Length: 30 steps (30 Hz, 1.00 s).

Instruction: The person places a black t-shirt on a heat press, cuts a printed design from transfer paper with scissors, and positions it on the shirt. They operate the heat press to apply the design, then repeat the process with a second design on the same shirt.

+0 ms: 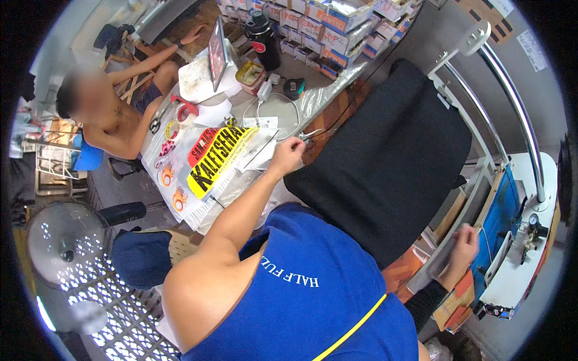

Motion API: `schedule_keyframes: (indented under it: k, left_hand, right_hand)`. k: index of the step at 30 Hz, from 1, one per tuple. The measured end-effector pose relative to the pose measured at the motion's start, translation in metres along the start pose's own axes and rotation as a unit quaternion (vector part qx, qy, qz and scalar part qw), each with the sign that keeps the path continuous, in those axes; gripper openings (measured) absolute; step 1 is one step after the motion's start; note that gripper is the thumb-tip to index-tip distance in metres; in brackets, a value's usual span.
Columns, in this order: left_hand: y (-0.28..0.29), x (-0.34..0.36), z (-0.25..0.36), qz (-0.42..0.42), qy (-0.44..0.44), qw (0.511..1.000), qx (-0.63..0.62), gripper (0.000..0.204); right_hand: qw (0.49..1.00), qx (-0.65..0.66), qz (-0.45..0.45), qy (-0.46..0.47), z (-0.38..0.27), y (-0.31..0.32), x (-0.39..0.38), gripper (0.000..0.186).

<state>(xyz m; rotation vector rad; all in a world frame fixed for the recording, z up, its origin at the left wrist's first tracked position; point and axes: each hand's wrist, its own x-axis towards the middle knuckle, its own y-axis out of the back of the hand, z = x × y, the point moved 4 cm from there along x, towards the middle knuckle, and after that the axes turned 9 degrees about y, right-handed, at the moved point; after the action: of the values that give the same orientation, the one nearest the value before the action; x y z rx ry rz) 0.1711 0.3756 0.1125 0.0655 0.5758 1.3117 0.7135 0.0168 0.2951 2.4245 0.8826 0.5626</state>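
Observation:
My left hand (287, 156) is closed, fingers curled together, between the table and the corner of a large black cloth (385, 156). Anything in its fingers is too small to make out. My bare left arm reaches past a white plastic sheet printed in yellow, red and black (220, 153) on the table. Over on the right, my right hand (465, 248) has its fingers curled beside the blue panel (498, 210) of a white machine (530, 222). What it holds, if anything, I cannot see. A black sleeve covers that forearm.
Across the table sits another person (114, 123), one arm stretched outward. The table bears a tablet (217, 54), a black flask (262, 45), a tape roll (185, 109) and a white charger (265, 90). Stacked boxes (319, 30) stand behind. Curved metal bars (518, 108) rise at right; a fan (66, 243) stands left.

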Motion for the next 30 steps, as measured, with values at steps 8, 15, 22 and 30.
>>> schedule_keyframes:
  k: [8,15,22,30]
  left_hand:
    - [0.115,-0.020,0.014,0.312,-0.204,0.802,0.467,0.032]
    - [0.182,-0.020,0.046,0.248,-0.219,0.859,0.390,0.030]
    - [0.218,-0.099,0.208,0.115,-0.251,0.843,0.461,0.030]
    - [0.122,-0.142,0.406,-0.259,-0.505,0.801,0.191,0.021]
  right_hand:
    - [0.804,-0.546,0.235,-0.019,-0.123,0.304,0.121,0.080]
    - [0.852,-0.490,0.136,-0.128,-0.040,0.372,0.130,0.098]
    - [0.779,-0.579,0.104,-0.217,-0.031,0.398,0.132,0.058]
    - [0.761,-0.600,0.112,-0.219,-0.017,0.425,0.144,0.048]
